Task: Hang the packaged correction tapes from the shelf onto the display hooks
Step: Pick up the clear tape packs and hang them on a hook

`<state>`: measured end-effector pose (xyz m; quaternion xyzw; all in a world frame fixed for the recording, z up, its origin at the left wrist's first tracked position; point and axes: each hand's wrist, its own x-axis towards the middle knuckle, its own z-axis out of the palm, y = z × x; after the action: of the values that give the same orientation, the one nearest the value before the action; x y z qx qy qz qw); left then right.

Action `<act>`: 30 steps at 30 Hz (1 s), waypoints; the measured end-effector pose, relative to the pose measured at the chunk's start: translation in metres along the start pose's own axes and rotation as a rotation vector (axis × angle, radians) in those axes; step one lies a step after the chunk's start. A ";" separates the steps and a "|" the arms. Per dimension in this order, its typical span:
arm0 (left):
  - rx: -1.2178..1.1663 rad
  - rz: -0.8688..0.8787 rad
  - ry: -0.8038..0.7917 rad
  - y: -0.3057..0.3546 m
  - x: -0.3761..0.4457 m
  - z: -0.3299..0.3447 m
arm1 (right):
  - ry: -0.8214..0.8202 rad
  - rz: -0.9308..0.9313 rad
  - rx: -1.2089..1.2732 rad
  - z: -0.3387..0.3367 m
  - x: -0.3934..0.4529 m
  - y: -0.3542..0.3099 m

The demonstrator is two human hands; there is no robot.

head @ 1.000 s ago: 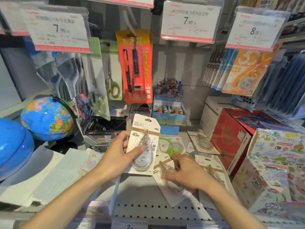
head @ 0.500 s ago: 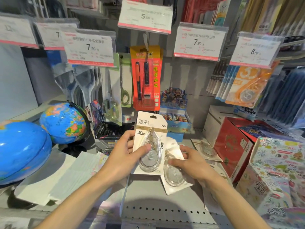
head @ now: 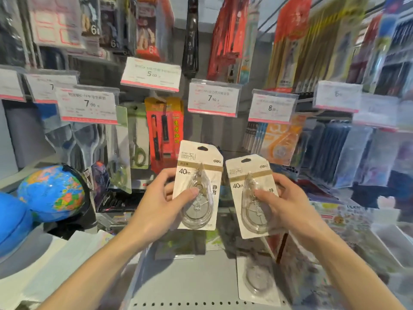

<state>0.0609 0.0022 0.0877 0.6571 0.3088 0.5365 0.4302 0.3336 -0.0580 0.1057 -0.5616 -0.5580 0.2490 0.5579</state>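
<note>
My left hand (head: pixel 162 204) grips a packaged correction tape (head: pixel 197 173), a cream card with a clear teardrop dispenser, thumb across its blister. My right hand (head: pixel 288 206) holds a second, matching correction tape package (head: pixel 248 175) just to the right, tilted slightly left. Both are raised upright in front of the display wall, below the 7.90 price tag (head: pixel 213 98). Another packaged tape (head: pixel 258 279) lies flat on the grey shelf (head: pixel 190 285) below. The hook behind the price tag is hidden.
Two globes (head: pixel 52 190) stand at the left. Hanging scissors (head: pixel 138 142) and a red pen pack (head: pixel 164 135) sit behind my left hand. Orange tape packs (head: pixel 282 137) hang at the right; colourful boxes (head: pixel 344 222) fill the right shelf. Price tags jut out at hook ends.
My right hand has lifted its package off the shelf and turned it upright beside the left one. Both hands rose, and my view tilted up toward the hooks.
</note>
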 end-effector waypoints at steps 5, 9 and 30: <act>0.139 0.050 0.015 0.018 0.009 0.039 | 0.079 -0.149 0.055 -0.054 0.016 -0.012; 0.240 0.075 0.084 0.029 0.012 0.067 | 0.027 -0.239 0.188 -0.081 0.031 -0.020; 0.387 0.259 0.258 0.104 0.020 0.087 | -0.227 -0.314 0.159 -0.100 0.065 -0.005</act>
<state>0.1438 -0.0464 0.1849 0.6873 0.3713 0.5974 0.1812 0.4382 -0.0350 0.1578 -0.3904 -0.6764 0.2640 0.5660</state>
